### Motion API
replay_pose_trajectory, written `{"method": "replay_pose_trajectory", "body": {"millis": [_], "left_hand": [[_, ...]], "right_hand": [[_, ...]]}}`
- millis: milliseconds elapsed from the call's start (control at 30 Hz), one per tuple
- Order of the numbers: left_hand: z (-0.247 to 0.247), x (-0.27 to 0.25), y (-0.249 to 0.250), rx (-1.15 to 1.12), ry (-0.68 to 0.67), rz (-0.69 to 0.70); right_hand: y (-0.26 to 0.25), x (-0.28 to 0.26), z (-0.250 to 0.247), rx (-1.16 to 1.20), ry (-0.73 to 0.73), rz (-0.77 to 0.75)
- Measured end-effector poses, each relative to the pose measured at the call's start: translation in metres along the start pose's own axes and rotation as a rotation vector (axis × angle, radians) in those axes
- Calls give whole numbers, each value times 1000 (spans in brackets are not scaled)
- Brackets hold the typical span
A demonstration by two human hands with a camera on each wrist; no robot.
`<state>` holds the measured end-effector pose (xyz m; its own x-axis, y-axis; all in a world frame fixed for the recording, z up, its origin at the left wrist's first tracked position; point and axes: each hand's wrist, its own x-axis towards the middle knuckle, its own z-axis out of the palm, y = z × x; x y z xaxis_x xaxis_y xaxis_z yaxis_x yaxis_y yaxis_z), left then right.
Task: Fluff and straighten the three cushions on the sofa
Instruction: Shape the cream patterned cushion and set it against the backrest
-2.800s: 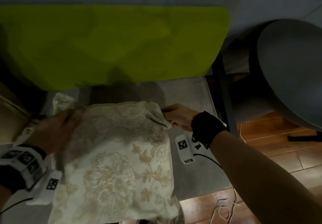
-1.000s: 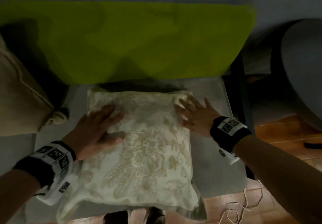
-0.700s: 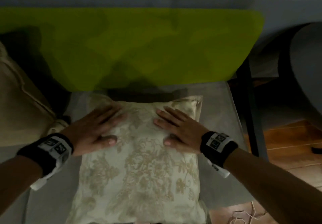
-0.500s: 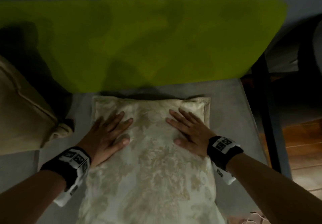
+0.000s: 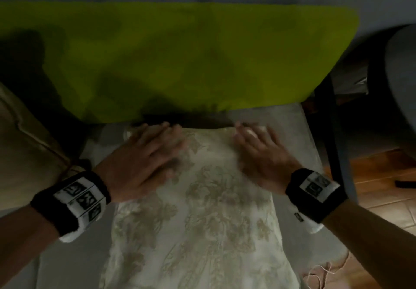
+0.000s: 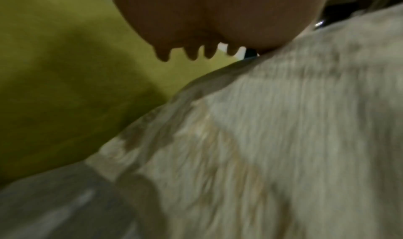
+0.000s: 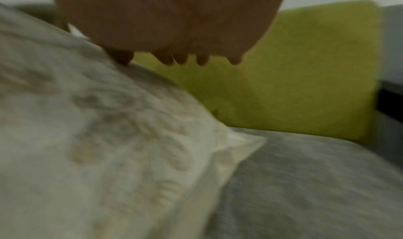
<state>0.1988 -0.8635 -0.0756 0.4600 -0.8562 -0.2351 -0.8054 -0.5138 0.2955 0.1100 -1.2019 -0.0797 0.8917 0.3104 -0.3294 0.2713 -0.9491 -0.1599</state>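
Cream floral cushion (image 5: 202, 221) under flat left hand (image 5: 144, 160), right hand (image 5: 261, 156).

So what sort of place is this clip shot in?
Most likely a home living room. A cream floral cushion lies on a grey sofa seat in front of a lime-green back cushion, with wooden flooring to the right. Both hands lie flat on the floral cushion.

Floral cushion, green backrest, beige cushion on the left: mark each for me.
floral cushion (image 5: 202, 221), head view, middle of its patterned top.
green backrest (image 5: 202, 59), head view, centre of its front.
beige cushion (image 5: 20, 153), head view, its visible face.
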Motion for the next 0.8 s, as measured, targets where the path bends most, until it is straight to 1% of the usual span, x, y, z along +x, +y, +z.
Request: {"method": "replay_pose_trajectory", "body": {"millis": [33, 67, 100, 167, 233, 267, 367, 467, 500, 533, 567, 600, 633, 667, 700, 733, 767, 800], "left_hand": [[2, -2, 7, -10, 7, 137], [8, -5, 14, -19, -16, 208], [18, -9, 19, -21, -62, 209], [40, -18, 25, -10, -121, 82], [58, -22, 25, -11, -119, -48], [62, -22, 25, -18, -136, -89], [66, -24, 24, -9, -151, -133], [65, -36, 20, -59, -162, -203], [63, -39, 20, -64, -150, -233], [60, -43, 21, -81, -132, -278], [56, -45, 26, -125, -101, -337], [50, -47, 35, -181, -50, -394], [44, -50, 47, -227, 22, -424], [39, -54, 62, -257, 97, -427], [38, -59, 79, -280, 166, -415], [42, -65, 95, -301, 223, -402], [47, -71, 110, -342, 241, -415], [56, -77, 119, -399, 229, -474]], "right_hand": [[-15, -5, 0, 34, 45, -161], [-28, -10, 7, 45, 41, -278], [-38, -14, 18, 43, -19, -311], [-43, -18, 41, 34, -176, -209], [-35, -17, 56, 46, -291, -85], [-30, -18, 59, 65, -337, -42], [-15, -36, 61, 126, -438, 105], [7, -71, 62, 171, -557, 345], [9, -84, 62, 159, -556, 417], [8, -95, 59, 151, -506, 475], [2, -105, 55, 163, -402, 515], [-11, -112, 49, 205, -257, 528], [-30, -117, 42, 267, -106, 509], [-54, -119, 34, 333, 6, 463], [-78, -119, 29, 375, 56, 398], [-100, -117, 32, 390, 55, 323], [-118, -116, 42, 393, 32, 271], [-130, -113, 56, 391, 6, 266]]}}
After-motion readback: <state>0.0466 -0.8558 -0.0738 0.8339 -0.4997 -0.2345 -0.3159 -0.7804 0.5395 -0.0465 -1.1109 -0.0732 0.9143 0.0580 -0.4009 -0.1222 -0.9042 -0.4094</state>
